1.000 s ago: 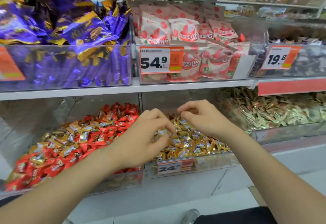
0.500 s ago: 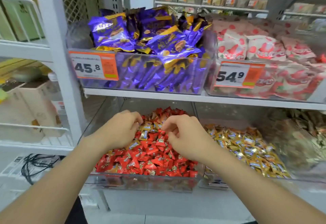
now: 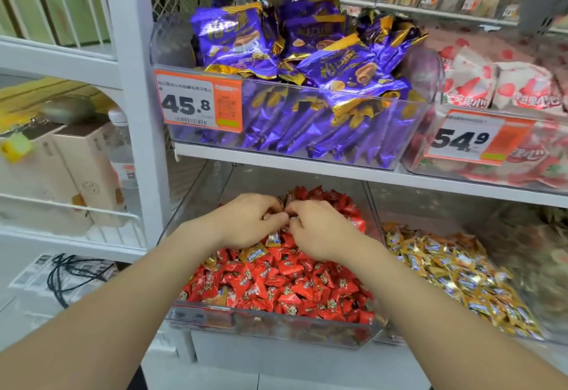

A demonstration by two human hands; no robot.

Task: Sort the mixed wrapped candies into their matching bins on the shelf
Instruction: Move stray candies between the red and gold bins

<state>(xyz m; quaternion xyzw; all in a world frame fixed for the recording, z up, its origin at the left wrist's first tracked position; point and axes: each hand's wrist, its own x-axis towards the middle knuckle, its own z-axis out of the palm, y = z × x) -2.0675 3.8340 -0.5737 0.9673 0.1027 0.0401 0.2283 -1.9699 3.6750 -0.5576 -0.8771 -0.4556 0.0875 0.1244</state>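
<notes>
I hold left hand (image 3: 246, 220) and right hand (image 3: 319, 233) in red bin (image 3: 270, 331), fingers (image 3: 272, 205) pinching candies (image 3: 266, 216). They're likely strays for gold bin (image 3: 415, 208), 3 o'clock.

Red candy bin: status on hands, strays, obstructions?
Left hand and right hand curled together over red candies, grip unclear. Gold strays lie among them. Nothing blocks the gold bin alongside.

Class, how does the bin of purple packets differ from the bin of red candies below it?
The purple-packet bin sits a shelf above the red-candy bin. The purple-packet bin holds large packets; the red-candy bin, small candies, some gold. The purple-packet bin bears a 45.8 price tag; the red-candy bin shows none. Both are clear plastic.
</notes>
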